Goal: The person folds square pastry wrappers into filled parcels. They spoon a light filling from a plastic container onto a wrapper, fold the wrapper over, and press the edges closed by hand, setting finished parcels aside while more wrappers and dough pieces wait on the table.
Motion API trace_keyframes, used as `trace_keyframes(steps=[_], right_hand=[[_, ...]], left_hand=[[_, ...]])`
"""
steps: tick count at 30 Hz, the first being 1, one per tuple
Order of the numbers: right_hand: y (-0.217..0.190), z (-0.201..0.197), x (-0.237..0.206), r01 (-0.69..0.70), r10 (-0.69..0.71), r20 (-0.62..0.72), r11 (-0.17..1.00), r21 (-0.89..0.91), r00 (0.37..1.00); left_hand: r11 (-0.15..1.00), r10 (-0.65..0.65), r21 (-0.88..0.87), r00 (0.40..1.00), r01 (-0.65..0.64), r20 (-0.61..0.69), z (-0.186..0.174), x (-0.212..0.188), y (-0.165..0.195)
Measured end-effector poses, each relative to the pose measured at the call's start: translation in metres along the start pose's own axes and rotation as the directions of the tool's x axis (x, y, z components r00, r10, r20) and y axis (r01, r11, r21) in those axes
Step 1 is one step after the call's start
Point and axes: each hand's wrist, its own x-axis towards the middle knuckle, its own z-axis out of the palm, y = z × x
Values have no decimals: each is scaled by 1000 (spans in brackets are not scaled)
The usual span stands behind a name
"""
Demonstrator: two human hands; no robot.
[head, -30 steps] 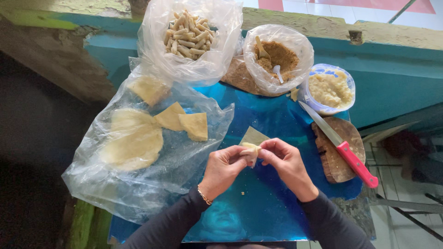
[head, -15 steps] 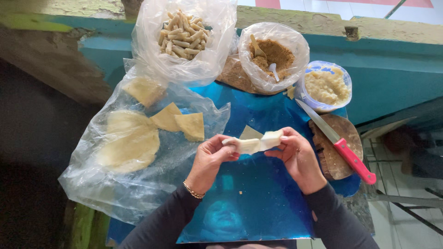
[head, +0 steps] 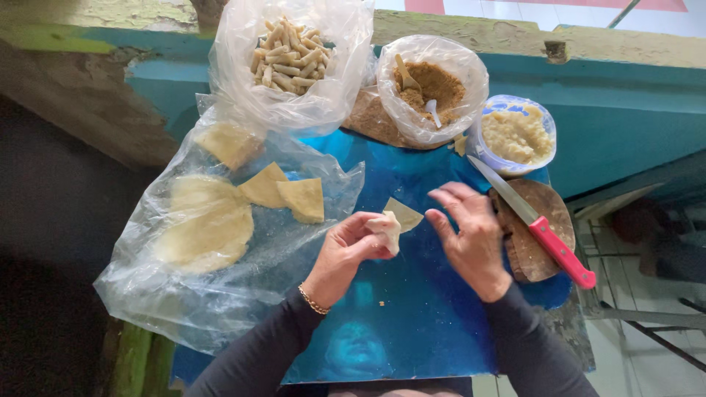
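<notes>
My left hand (head: 351,246) is pinched around a small folded dough wrapper (head: 387,229), held just above the blue counter (head: 412,323). My right hand (head: 471,235) is released, fingers loosely spread, just beside the wrapper but not touching it. A triangular wrapper piece (head: 406,215) lies flat on the counter between the two hands. To the right, a knife with a pink handle (head: 560,251) rests across a round wooden board (head: 533,231). To the left, a clear plastic sheet (head: 220,294) carries round wrappers (head: 206,224) and cut triangles (head: 290,192). Farther off: a bag of rolled pieces (head: 288,55), a bag of brown filling (head: 435,87) (two spoons inside), and a tub of pale mash (head: 516,134).
</notes>
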Motion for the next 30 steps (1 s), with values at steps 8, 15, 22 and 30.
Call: trace_keyframes(steps=[8,15,22,30], right_hand=[[11,24,-32,-729,166,765,-234,643,622],[19,36,-40,-746,364,652,280,604,665],[4,35,-20,-336,267,220,855,395,938],[-5,33,-27,-91,64,122,968,233,990]], left_hand=[[995,-32,93,999,30,17,15,-13,-5],[675,71,727,969,127,-235,25,-15,-13],[291,297,957,950,10,-101,22,10,-17],[134,208,987,972,83,-110,21,9,-19]])
